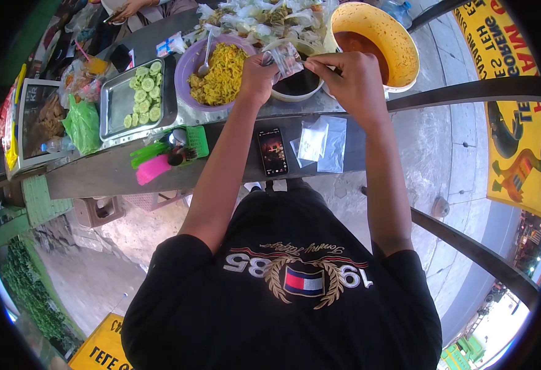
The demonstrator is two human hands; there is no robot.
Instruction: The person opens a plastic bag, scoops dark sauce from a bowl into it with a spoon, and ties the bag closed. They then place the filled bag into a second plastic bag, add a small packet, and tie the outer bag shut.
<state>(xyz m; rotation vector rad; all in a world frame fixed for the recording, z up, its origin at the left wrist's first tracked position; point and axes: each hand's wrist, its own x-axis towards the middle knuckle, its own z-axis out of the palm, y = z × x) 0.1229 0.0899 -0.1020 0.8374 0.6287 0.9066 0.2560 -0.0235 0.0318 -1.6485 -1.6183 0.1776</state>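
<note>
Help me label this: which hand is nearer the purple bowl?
Left. The left hand is at the purple bowl's right edge; the right hand is farther right, by the yellow bucket.

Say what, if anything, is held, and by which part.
A clear plastic bag, gripped at its left side by the left hand; the right hand is at its right edge, grip unclear.

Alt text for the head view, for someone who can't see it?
Left hand holds a clear bag, right hand at its edge, above a bowl of dark liquid, between a purple bowl of yellow rice and a bucket of reddish liquid.
</note>
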